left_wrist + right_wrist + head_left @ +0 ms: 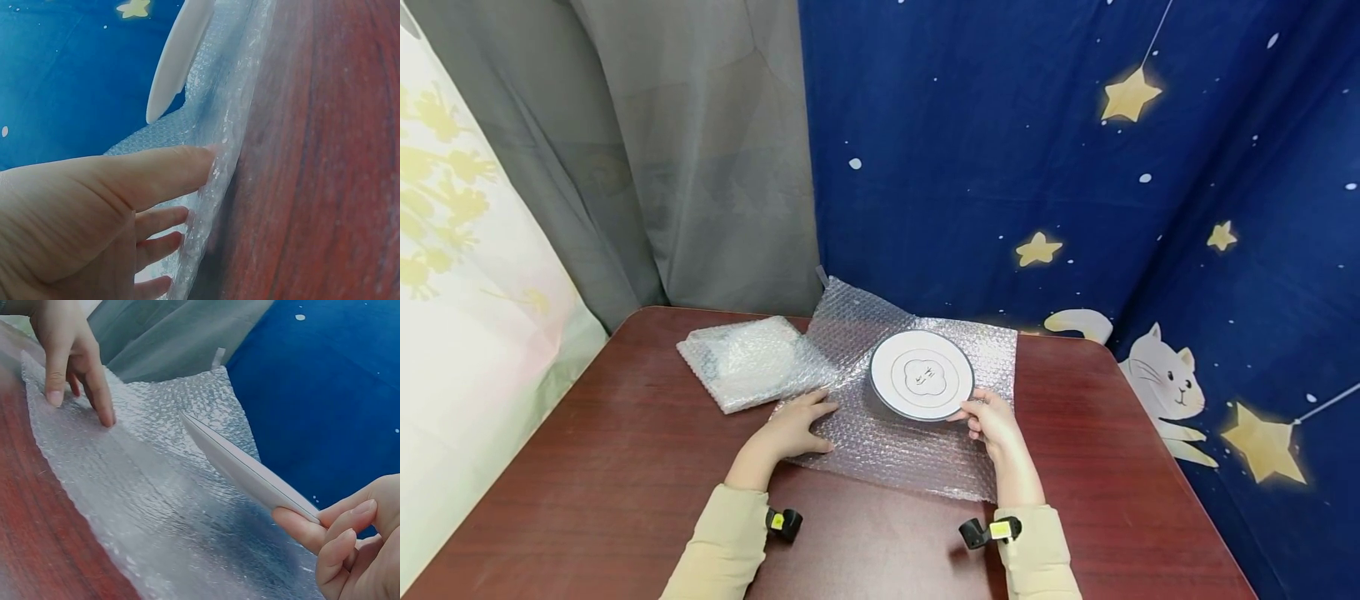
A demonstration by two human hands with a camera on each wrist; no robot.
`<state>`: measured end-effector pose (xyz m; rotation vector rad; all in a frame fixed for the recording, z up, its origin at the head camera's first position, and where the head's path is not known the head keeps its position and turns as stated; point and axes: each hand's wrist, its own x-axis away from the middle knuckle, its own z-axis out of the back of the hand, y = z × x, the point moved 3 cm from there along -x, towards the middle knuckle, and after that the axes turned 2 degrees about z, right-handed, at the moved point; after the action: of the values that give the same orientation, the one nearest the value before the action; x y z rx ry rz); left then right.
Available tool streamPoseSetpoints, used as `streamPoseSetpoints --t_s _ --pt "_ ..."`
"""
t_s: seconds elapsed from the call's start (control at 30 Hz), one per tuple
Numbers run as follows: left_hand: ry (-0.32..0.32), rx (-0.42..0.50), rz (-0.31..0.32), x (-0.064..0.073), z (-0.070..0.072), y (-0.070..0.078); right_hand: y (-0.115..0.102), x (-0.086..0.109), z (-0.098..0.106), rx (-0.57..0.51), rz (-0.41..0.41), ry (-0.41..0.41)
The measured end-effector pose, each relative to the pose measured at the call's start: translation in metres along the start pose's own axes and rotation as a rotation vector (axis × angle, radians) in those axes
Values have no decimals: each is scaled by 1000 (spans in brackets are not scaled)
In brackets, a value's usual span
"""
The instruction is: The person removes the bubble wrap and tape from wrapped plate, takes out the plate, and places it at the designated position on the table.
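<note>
A white plate (895,367) with a dark rim and a simple line drawing at its centre is held by my right hand (995,422). Thumb and fingers pinch its near right edge, and the right wrist view shows the plate (250,478) tilted above the bubble wrap (150,506). Flat under it, the clear bubble wrap sheet (910,454) covers the middle of the table. My left hand (793,425) rests on the sheet's left side with fingers spread. In the left wrist view, the thumb and fingertips of the left hand (94,200) touch the wrap near its edge.
Left of the sheet lies a bubble-wrapped bundle (752,362), pale inside; its contents are blurred by the wrap. The dark red wooden table (587,483) ends at a grey curtain (715,167) and a blue starry curtain (940,167).
</note>
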<state>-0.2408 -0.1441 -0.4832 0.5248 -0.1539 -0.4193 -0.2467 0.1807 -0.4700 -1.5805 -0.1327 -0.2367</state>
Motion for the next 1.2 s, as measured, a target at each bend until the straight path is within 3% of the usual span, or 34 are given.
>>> streamPoseSetpoints --t_s 0.87,1.2 --pt "-3 8 1 0 -1 -1 -14 5 33 -98 38 145" --pt "1 3 3 0 -2 -1 -16 8 45 -83 68 189"
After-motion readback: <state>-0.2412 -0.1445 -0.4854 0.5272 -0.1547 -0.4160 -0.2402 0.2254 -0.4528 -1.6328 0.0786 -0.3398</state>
